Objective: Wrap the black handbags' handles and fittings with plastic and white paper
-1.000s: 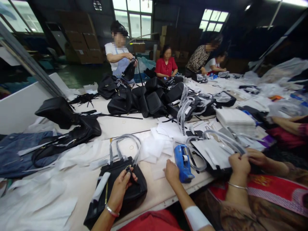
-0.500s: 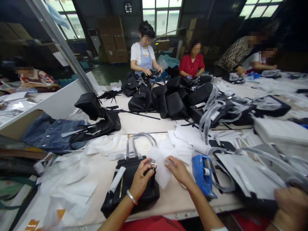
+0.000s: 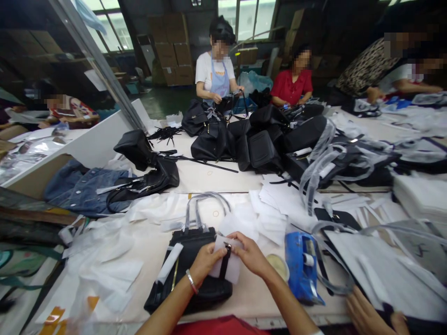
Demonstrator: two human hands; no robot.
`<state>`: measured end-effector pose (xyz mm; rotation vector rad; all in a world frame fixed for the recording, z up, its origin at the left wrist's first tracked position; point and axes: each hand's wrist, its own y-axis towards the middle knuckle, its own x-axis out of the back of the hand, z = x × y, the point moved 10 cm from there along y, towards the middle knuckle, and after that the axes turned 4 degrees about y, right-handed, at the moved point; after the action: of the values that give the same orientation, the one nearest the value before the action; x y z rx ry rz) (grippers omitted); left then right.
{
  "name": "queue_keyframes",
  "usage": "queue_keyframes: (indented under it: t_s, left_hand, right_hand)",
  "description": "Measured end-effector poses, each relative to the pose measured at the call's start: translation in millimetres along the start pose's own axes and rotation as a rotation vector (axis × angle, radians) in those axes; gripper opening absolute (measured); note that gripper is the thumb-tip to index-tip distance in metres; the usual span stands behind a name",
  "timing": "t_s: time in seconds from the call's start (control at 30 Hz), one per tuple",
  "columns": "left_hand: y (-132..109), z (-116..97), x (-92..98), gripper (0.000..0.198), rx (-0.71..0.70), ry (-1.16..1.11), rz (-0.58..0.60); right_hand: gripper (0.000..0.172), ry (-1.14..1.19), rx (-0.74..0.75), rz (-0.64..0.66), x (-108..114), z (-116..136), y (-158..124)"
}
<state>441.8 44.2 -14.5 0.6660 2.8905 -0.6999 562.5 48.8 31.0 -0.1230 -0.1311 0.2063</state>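
Observation:
A black handbag [image 3: 195,251] lies in front of me, its handles [image 3: 208,195] wrapped in clear plastic. On its front, a short black strap [image 3: 224,266] with a metal buckle [image 3: 227,246] lies over a thin white sheet [image 3: 233,273]. My left hand [image 3: 205,263] is closed, the thumb pressed on the strap close to the buckle. My right hand [image 3: 249,253] pinches the white sheet's upper edge beside the buckle; its fingertips are partly hidden. A white paper roll [image 3: 170,263] rests on the bag's left side.
To the right are a blue tape dispenser [image 3: 302,265] and a round tape roll [image 3: 278,267]. Another person's hand [image 3: 366,309] is at the lower right. White sheets [image 3: 101,265] cover the left side. Black bags [image 3: 261,144] are heaped across the table, where co-workers sit and stand.
My right hand has moved left with the white sheet, which now lies behind the strap and buckle. The other person's hand at the right has moved left.

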Motion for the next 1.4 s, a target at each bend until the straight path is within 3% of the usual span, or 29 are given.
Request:
queue_keyframes:
  t_s: [0.07,0.23,0.43,0.6,0.8,1.0,1.13,1.23,1.4]
  left_hand:
    - [0,-1,-1.6,0.044,0.025,0.015,0.012]
    - [-1,-22,4.0,0.036,-0.121,0.184,-0.104]
    - [-6,-48,-2.7,0.028,-0.269,0.521,-0.139]
    - [-2,-40,-2.0,0.034,-0.217,0.370,-0.096]
    - [0,-28,-6.4,0.037,-0.185,0.233,-0.087]
    - [-1,-43,-8.4,0.032,-0.242,0.377,-0.051]
    - [-2,-52,-12.5,0.031,-0.267,0.458,0.001]
    - [-3,-51,-14.6,0.033,-0.230,0.364,0.027]
    - [-6,-31,-29.5,0.044,-0.011,-0.130,0.207]
  right_hand:
    - [0.028,0.016,-0.023,-0.045,3,-3,-7]
    - [0.049,0.069,-0.056,-0.118,-2,-4,-23]
    - [0.016,-0.052,0.053,-0.309,7,10,-21]
    - [0.019,0.066,-0.020,-0.349,10,-12,-18]
    - [0.020,0.127,-0.015,-0.404,14,-13,-20]
    - [0.033,0.173,-0.093,-0.451,18,-24,-23]
    - [0.024,0.186,-0.115,-0.388,14,-31,-18]
    - [0.022,0.202,-0.110,-0.367,14,-34,-18]
    - [0.025,0.312,-0.133,-0.298,10,-38,-17]
